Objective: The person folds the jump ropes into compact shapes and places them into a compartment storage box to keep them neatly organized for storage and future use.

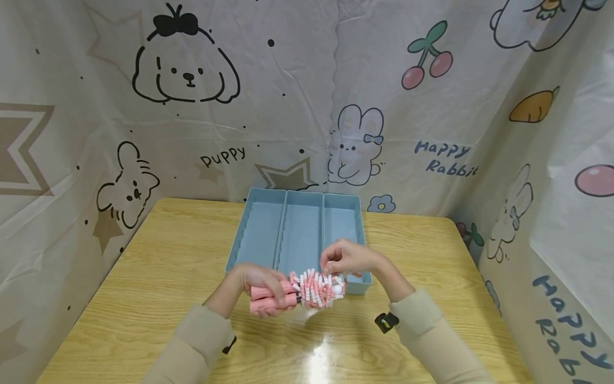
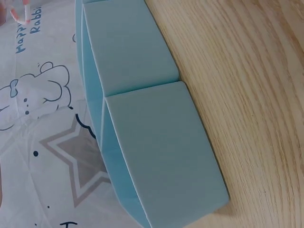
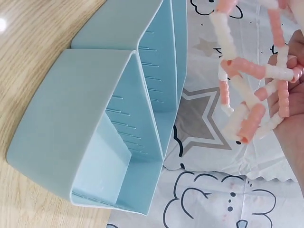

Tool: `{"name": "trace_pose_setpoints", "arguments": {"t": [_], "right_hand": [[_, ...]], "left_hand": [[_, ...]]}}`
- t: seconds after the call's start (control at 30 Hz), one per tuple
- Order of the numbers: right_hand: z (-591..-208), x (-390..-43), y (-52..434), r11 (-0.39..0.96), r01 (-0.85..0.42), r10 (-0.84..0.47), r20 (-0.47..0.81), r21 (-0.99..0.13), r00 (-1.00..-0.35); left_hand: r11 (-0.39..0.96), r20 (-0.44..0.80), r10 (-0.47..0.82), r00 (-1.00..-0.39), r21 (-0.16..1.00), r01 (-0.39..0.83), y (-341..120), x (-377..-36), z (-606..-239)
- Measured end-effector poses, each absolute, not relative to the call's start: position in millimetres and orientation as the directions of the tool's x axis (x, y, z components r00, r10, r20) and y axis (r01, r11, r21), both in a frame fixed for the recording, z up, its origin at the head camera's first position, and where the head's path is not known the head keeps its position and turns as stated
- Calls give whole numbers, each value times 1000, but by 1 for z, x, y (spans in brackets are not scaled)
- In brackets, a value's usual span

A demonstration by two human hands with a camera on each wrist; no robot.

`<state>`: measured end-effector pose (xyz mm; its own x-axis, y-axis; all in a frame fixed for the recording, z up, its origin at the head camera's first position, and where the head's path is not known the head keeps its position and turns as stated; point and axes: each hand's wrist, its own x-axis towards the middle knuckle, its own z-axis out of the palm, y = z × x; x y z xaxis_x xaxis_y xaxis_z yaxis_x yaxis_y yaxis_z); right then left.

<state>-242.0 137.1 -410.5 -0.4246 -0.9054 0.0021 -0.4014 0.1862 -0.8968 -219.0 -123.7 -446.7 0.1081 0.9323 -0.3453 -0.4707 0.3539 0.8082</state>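
A beaded jump rope (image 1: 314, 288), pink and white, is bunched in the air over the table, in front of the light blue organizer. My left hand (image 1: 260, 275) grips its two pink handles (image 1: 259, 305) side by side. At the right end of the bundle, my right hand (image 1: 351, 257) pinches the beaded cord between thumb and fingers. Loops of the beaded cord (image 3: 251, 121) dangle at the right side of the right wrist view. In the left wrist view, only a blurred bit of the beads (image 2: 26, 18) shows in the top left corner.
Behind the hands, a light blue organizer (image 1: 301, 234) with three long compartments stands on the wooden table (image 1: 192, 240). Its front walls (image 2: 164, 147) fill the middle of the left wrist view. A white printed cloth (image 1: 288, 117) hangs at the back and sides.
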Motion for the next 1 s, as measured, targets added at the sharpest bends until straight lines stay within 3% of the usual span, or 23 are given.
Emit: {"name": "trace_pose_setpoints", "arguments": {"t": [0.23, 0.67, 1.0], "right_hand": [[-413, -238, 135, 148, -390, -886, 53, -909, -460], [-434, -236, 133, 5, -273, -879, 126, -962, -460], [-448, -230, 132, -24, -213, -829, 138, -977, -542]], "left_hand": [[346, -337, 936, 105, 814, -467, -123, -216, -445], [330, -321, 942, 99, 825, -458, -124, -216, -441], [303, -302, 950, 78, 830, -467, -125, -216, -443]]}}
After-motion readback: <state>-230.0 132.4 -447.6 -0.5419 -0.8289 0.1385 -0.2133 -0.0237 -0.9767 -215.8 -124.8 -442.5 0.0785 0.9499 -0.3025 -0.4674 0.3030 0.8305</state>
